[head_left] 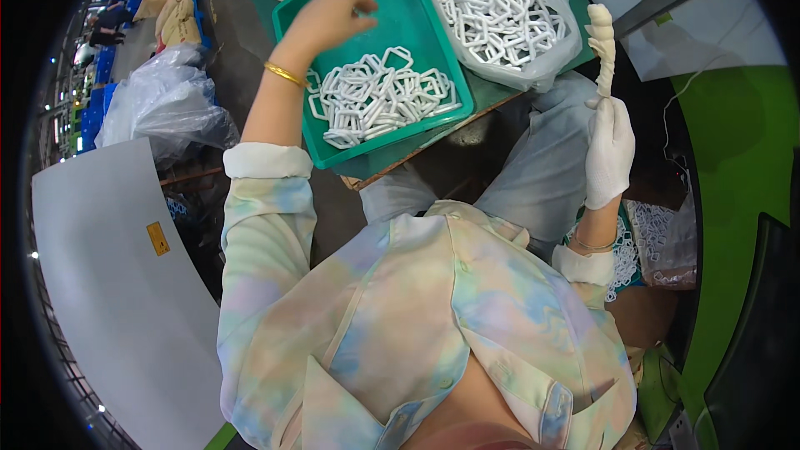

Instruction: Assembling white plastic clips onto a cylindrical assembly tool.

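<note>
Left hand (327, 18) bare, over the green tray (433, 17), fingers curled together; whether they pinch a ring is hidden. Right hand (608, 150) gloved white, fingers closed around the bottom of an upright stack of white rings (602, 46), right of the tray. Loose white rings (379, 98) lie in the tray's near half. Clear bag of rings (496, 12) just right, touching it. Table (492, 98) mostly covered, edge only. Far left dim, blue crates (100, 87) blurred; grey board (108, 283) near left.

The left hand's (329, 21) fingertips curl out of sight, and the clear bag (500, 12) is cut off by the top edge.
</note>
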Demonstrator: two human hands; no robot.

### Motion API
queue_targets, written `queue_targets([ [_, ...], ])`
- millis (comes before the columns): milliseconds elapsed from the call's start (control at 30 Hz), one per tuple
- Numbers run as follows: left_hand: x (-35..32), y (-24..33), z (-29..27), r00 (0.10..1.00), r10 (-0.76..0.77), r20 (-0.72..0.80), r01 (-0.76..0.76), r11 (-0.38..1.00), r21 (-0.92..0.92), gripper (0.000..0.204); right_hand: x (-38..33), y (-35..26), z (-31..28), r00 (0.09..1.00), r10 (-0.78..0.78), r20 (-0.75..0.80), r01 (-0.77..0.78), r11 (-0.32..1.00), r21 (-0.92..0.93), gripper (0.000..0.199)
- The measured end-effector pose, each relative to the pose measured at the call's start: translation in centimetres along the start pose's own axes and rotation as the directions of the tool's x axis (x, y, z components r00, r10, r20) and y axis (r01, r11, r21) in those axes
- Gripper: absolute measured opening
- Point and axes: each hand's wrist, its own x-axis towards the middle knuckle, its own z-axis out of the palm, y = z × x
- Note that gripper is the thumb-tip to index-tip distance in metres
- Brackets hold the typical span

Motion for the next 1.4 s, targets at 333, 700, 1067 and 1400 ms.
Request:
queue_targets([
  [333, -1.6, 2.2, 8.7, 0.972, -0.158, 0.174, 0.185, 0.971, -0.150, 0.029, -0.2, -2.0, 1.6, 0.999, -0.029, 0.034, 0.030, 0.999, -0.012, 0.029],
  [700, -1.0, -0.3, 7.2, 0.989, -0.142, 0.032, 0.142, 0.885, -0.443, 0.028, -0.5, -1.5, 1.4, 0.999, -0.028, 0.023, 0.029, 0.999, -0.021, 0.028],
  [1067, -2.6, 3.2, 7.3, 0.921, 0.154, 0.357, -0.127, 0.987, -0.101, 0.035, -0.8, -1.5, 2.2, 0.998, -0.016, 0.066, 0.017, 1.000, -0.006, 0.028],
  [1400, -1.3, 4.3, 6.8, 0.947, 0.069, 0.313, 0.135, 0.800, -0.585, 0.030, -1.1, -1.8, 1.9, 0.996, 0.014, 0.093, -0.010, 0.999, -0.046, 0.026],
])
